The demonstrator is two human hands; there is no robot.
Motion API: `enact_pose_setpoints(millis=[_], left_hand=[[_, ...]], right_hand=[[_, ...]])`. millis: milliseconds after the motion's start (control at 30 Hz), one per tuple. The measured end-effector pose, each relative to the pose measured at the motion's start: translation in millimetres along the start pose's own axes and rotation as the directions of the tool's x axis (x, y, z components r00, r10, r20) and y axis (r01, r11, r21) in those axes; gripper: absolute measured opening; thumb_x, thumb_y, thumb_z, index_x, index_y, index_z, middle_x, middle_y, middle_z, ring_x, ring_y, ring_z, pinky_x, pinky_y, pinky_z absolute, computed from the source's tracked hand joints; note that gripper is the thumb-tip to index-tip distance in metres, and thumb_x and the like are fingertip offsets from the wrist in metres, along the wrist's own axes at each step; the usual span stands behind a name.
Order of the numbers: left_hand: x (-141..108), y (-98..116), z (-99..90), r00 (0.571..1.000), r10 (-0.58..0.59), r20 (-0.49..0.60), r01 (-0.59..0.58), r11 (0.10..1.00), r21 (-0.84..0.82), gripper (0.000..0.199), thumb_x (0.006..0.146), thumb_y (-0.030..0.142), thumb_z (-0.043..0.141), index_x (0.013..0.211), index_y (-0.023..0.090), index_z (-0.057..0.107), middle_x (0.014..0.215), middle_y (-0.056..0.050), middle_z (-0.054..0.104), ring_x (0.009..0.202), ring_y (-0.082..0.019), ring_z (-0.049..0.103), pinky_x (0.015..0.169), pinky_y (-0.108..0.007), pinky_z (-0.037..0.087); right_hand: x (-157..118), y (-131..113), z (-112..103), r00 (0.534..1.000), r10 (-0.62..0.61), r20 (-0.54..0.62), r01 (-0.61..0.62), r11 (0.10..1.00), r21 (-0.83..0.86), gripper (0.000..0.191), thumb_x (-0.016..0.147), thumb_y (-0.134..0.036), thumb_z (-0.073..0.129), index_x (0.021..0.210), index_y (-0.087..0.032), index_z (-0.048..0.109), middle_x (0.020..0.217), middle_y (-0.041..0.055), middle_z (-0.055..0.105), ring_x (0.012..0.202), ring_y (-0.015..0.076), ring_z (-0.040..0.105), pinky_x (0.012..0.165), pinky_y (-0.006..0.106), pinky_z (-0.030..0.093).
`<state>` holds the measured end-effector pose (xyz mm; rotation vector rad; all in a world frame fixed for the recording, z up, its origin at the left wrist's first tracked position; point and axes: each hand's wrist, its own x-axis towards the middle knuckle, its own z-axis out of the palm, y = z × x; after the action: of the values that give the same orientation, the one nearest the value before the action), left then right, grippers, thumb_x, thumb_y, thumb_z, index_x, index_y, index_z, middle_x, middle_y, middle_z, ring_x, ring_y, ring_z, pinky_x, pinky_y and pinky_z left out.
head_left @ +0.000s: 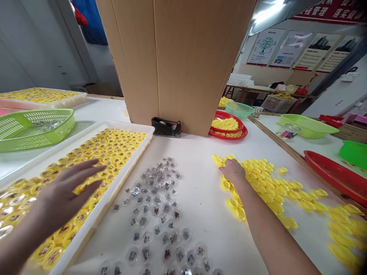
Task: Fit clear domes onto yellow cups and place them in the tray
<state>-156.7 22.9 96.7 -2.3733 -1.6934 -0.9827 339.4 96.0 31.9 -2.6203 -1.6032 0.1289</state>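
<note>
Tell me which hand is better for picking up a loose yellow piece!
Probably the right hand: it is at the loose yellow pieces, while the left hand is over the white tray, beyond the clear discs.

The left hand (64, 194) is held with fingers extended and thumb parted, slightly blurred. The right hand (234, 171) is angled downward, its bare forearm (271, 227) outstretched.
</note>
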Motion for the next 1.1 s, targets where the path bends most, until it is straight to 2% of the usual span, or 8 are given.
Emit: enact_pose_setpoints(millis=[133,267,400,467,533,667,867,1100], left_hand=[[-10.6,66.6,46.6,0.995,0.044,0.089,-0.02,0.968,-0.25,0.026,0.086,0.034,0.054,0.108,0.026,0.066,0.122,-0.005,0.06,0.108,-0.024,0.057,0.092,-0.037,0.046],[-18.8,116.4,83.4,0.915,-0.17,0.365,0.345,0.799,-0.492,0.026,0.083,0.032,0.057,0.104,0.023,0.067,0.106,-0.008,0.066,0.088,-0.022,0.063,0.076,-0.033,0.051],[-25.4,144.5,113.3,0.645,-0.296,0.705,0.76,0.143,-0.635,0.036,0.086,0.039,0.052,0.114,0.017,0.057,0.105,-0.012,0.063,0.077,-0.02,0.065,0.071,-0.033,0.053],[-26.2,153.6,123.4,0.519,-0.205,0.83,0.802,-0.22,-0.556,0.041,0.089,0.042,0.048,0.121,0.016,0.05,0.105,-0.014,0.062,0.074,-0.019,0.065,0.069,-0.032,0.053],[-25.6,159.5,129.5,0.47,-0.07,0.88,0.789,-0.413,-0.454,0.038,0.09,0.038,0.048,0.119,0.014,0.05,0.094,-0.013,0.063,0.068,-0.017,0.065,0.063,-0.026,0.052],[-24.7,158.9,134.4,0.509,0.01,0.861,0.744,-0.508,-0.434,0.018,0.084,0.022,0.059,0.098,0.01,0.058,0.076,-0.007,0.062,0.058,-0.011,0.06,0.052,-0.016,0.045],[-25.3,140.5,138.6,0.571,-0.021,0.821,0.713,-0.484,-0.508,0.022,0.083,0.028,0.062,0.099,0.014,0.06,0.091,-0.009,0.064,0.059,-0.011,0.06,0.051,-0.017,0.045],[-16.8,131.9,144.0,0.525,-0.161,0.836,0.681,-0.51,-0.526,0.025,0.079,0.031,0.067,0.097,0.014,0.06,0.089,-0.009,0.066,0.056,-0.01,0.058,0.048,-0.016,0.043]], right_hand=[[-8.4,-4.7,3.3,0.997,-0.067,0.032,0.068,0.997,-0.038,0.028,0.083,-0.033,0.059,0.104,-0.015,0.06,0.113,0.0111,0.057,0.098,0.0234,0.057,0.078,0.038,0.046],[-37.3,-14.5,0.4,0.975,-0.214,0.061,0.214,0.977,-0.006,0.023,0.077,-0.032,0.06,0.094,-0.017,0.063,0.105,0.0102,0.058,0.089,0.0238,0.059,0.07,0.034,0.043],[-95.3,-40.2,-9.5,0.914,-0.402,0.051,0.396,0.914,0.09,0.017,0.078,-0.033,0.058,0.09,-0.02,0.061,0.099,0.0037,0.058,0.082,0.017,0.058,0.071,0.029,0.043],[-128.3,-57.0,-17.8,0.852,-0.521,0.047,0.506,0.844,0.177,0.015,0.077,-0.034,0.06,0.087,-0.023,0.06,0.094,-0.001,0.058,0.079,0.0127,0.057,0.071,0.024,0.043],[-153.6,-72.4,-26.6,0.765,-0.645,-0.004,0.608,0.719,0.336,0.011,0.074,-0.026,0.064,0.082,-0.022,0.059,0.088,-0.0012,0.057,0.079,0.0128,0.056,0.07,0.024,0.043],[-150.4,-85.7,-35.3,0.675,-0.737,-0.013,0.645,0.583,0.494,0.014,0.074,-0.03,0.069,0.084,-0.023,0.062,0.088,-0.0013,0.06,0.079,0.0127,0.059,0.069,0.023,0.046],[-26.0,-56.2,-22.9,0.889,-0.439,-0.129,0.457,0.869,0.191,0.033,0.091,-0.035,0.05,0.119,-0.021,0.057,0.128,0.01,0.053,0.116,0.0213,0.051,0.099,0.035,0.039],[47.6,-16.8,-16.0,0.951,-0.307,-0.026,0.305,0.951,-0.058,0.028,0.091,-0.032,0.053,0.114,-0.018,0.057,0.118,0.008,0.057,0.099,0.0197,0.059,0.084,0.041,0.05]])
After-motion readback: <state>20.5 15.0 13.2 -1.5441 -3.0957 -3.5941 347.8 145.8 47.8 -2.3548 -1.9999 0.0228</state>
